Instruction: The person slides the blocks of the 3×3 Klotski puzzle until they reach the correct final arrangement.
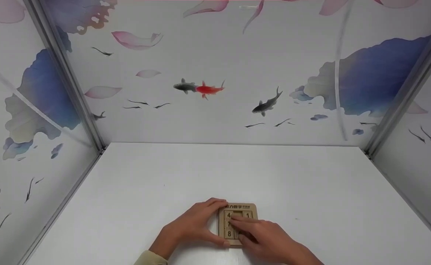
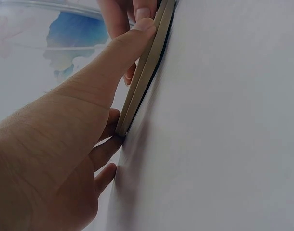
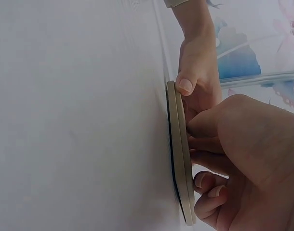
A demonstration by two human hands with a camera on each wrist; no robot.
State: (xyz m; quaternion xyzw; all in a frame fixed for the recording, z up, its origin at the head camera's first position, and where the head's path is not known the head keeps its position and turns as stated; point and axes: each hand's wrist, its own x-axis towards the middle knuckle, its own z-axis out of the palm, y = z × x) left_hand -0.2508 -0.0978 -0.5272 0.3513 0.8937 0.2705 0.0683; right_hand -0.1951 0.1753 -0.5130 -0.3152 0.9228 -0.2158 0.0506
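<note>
A small wooden number slide puzzle point(image 1: 221, 229) lies flat on the white table, with tiles marked 4, 7, 8 and 1 showing. My left hand point(image 1: 196, 221) holds its left side, thumb at the near corner and fingers at the far corner. The fingers of my right hand point(image 1: 269, 235) reach over the tiles and touch them, covering the middle and right ones. A gap shows in the top row between 4 and 1. In the left wrist view the board point(image 2: 146, 72) appears edge-on under the left thumb. The right wrist view shows the right fingers bent against the board's face.
White table surface point(image 1: 156, 173) surrounds the puzzle. Printed panels with fish, petals and blue leaves stand at the back point(image 1: 230, 121), left and right. Metal posts point(image 1: 68, 77) mark the back corners.
</note>
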